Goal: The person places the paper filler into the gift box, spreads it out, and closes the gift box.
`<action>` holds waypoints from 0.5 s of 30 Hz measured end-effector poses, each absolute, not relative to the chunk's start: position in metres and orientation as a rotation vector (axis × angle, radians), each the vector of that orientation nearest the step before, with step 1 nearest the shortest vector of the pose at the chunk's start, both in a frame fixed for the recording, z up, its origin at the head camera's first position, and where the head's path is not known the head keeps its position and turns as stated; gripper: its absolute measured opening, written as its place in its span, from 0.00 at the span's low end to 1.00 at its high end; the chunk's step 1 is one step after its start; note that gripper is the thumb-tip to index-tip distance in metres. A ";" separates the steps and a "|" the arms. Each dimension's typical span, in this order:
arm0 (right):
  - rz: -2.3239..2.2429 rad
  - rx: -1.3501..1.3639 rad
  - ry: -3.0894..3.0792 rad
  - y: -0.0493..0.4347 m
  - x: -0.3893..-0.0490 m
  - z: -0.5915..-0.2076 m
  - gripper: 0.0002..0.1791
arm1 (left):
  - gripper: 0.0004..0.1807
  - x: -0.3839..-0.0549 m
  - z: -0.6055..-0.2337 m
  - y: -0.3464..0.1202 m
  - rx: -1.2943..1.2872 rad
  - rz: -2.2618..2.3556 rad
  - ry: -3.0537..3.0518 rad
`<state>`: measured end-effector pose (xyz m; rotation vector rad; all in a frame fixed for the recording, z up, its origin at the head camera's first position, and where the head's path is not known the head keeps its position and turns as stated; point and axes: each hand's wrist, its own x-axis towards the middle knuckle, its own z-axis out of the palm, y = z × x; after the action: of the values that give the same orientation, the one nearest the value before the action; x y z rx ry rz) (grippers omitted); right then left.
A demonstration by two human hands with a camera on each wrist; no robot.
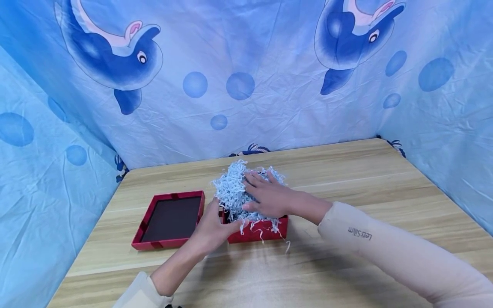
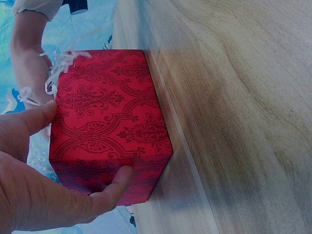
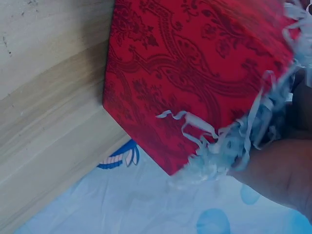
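A red box [image 1: 246,236] with a dark damask pattern stands on the table, heaped with pale blue shredded paper [image 1: 232,187]. Strands of it hang over the front wall. My left hand [image 1: 213,227] grips the box's near left corner, thumb at the front rim and fingers along the left side; the left wrist view shows a fingertip against the patterned wall [image 2: 102,109]. Spread fingers of my right hand [image 1: 271,199] rest on top of the paper. In the right wrist view, paper strands [image 3: 209,158] spill over the rim beside that hand.
Left of the box lies a shallow red lid [image 1: 159,244], its dark inside facing up. The wooden table [image 1: 366,179] extends to the right. Blue curtains [image 1: 269,115] with dolphin prints enclose the back and both sides.
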<state>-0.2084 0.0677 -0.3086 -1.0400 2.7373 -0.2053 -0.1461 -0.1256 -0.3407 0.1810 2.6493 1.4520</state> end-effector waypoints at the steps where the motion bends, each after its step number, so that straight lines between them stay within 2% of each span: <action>1: -0.217 -1.051 2.755 0.070 -0.207 -0.306 0.39 | 0.51 -0.146 -0.341 -0.125 0.191 1.464 2.644; 7: -0.306 -1.095 2.889 0.078 -0.205 -0.298 0.39 | 0.50 -0.148 -0.342 -0.125 0.254 1.514 2.637; 15: -0.294 -1.151 2.841 0.071 -0.212 -0.316 0.38 | 0.50 -0.147 -0.342 -0.125 0.253 1.516 2.622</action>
<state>-0.2122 0.0707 -0.3155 -1.1512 2.8414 -0.2944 -0.1471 -0.1251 -0.3422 0.2529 2.6222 1.5157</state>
